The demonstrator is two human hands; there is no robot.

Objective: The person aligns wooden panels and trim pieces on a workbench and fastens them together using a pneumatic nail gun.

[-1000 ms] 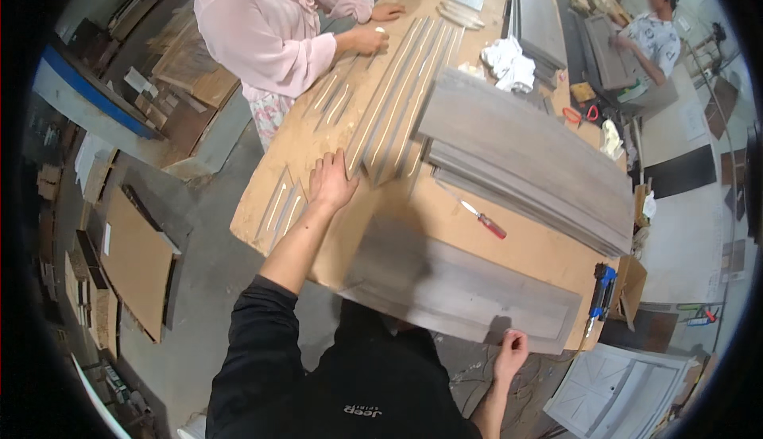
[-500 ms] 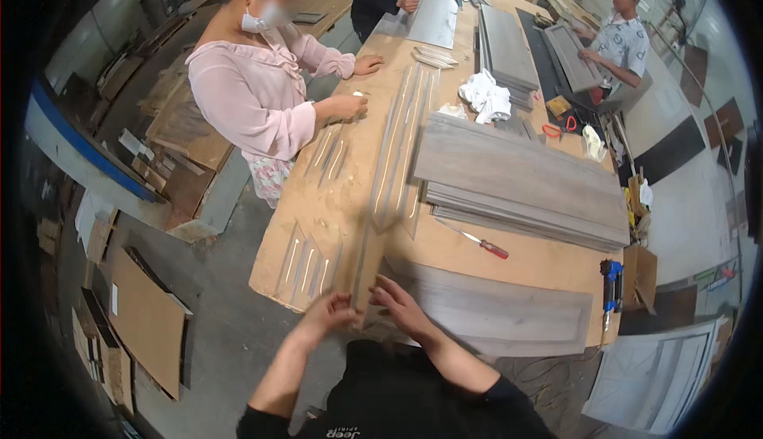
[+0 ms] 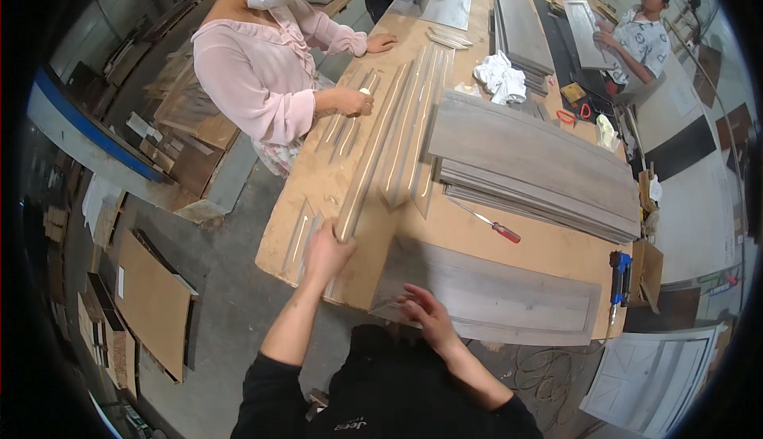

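Note:
My left hand (image 3: 330,250) is closed on the near end of a long wooden strip (image 3: 372,157) with a pale glue-like line along it. This strip slants away over the left part of the table, beside several long grey strips (image 3: 415,141) that also carry pale lines. My right hand (image 3: 429,312) is at the table's near edge with its fingers apart. It is by the left end of a grey framed panel (image 3: 501,296); whether it touches the panel I cannot tell. Shorter grey strips (image 3: 299,236) lie to the left of my left hand, partly hidden by it.
A stack of grey panels (image 3: 532,161) stands right of the strips, with a red-handled screwdriver (image 3: 502,231) before it. A blue tool (image 3: 619,280) is at the right edge. Across the left side, a co-worker's hand (image 3: 353,102) holds something small and white. Another person holds a framed panel (image 3: 586,35).
My left hand has moved forward and left with the long strip. My right hand has come off it and drawn back to the right. The far-right person's panel has tilted more upright.

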